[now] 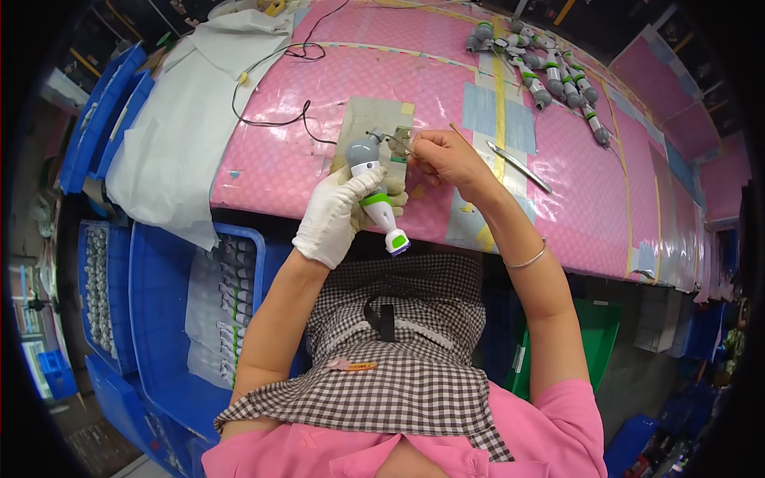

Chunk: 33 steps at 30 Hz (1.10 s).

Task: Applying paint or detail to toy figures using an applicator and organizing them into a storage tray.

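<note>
My left hand [333,213], in a white glove, is closed round a handheld device [364,151] with a rounded grey head, a white body and a green band. The device lies tilted, its narrow white end [395,239] toward me past the table edge. My bare right hand [448,163] is pinched closed just right of the grey head. A thin dark line, wire or slim tool, runs from its fingertips to the device's top; which it is I cannot tell. Under both lies a grey-green mat [358,117], with a small green board-like piece [404,137] on it.
Tweezers [519,167] rest on the pink-covered table [422,68] to the right. Several similar devices [554,72] are heaped at the far right. A black cable [271,123] trails at left beside white sheeting [171,119]. Blue bins [147,295] stand lower left, a green bin [594,327] lower right.
</note>
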Tool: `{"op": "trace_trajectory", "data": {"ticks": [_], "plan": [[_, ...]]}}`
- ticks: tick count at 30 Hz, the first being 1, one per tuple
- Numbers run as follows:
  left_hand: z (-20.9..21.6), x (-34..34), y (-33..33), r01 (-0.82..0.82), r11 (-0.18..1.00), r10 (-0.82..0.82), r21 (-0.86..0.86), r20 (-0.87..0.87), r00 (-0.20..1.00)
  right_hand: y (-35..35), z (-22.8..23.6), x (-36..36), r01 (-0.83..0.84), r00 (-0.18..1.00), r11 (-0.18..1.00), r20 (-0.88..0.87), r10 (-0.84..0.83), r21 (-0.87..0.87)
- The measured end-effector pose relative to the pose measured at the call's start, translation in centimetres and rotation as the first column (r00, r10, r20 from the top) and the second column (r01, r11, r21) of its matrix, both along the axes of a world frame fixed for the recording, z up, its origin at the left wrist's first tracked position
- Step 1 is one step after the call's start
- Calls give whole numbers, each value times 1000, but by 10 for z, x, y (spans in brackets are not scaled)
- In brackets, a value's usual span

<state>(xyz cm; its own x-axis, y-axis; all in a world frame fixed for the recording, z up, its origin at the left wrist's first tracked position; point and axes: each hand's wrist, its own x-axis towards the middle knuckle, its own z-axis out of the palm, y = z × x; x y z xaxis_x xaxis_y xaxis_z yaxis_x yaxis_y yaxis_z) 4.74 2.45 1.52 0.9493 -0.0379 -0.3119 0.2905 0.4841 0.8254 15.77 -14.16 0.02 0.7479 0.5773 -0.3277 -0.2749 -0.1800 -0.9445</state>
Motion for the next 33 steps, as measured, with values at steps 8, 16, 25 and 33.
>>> {"op": "trace_trajectory", "data": {"ticks": [8, 16, 25, 33], "plan": [[11, -22, 16, 88, 902, -90, -422, 16, 996, -10, 25, -16, 180, 955, 982, 229, -190, 66], [13, -130, 247, -770, 601, 796, -213, 67, 602, -54, 7, 23, 366, 915, 927, 147, -375, 82], [40, -52, 475, -863, 487, 850, -131, 298, 434, -62, -13, 49, 526, 850, 850, 18, -527, 18], [-16, 20, 661, -838, 459, 887, -294, 89, 454, -68, -11, 36, 686, 727, 727, -12, -686, 17]]}}
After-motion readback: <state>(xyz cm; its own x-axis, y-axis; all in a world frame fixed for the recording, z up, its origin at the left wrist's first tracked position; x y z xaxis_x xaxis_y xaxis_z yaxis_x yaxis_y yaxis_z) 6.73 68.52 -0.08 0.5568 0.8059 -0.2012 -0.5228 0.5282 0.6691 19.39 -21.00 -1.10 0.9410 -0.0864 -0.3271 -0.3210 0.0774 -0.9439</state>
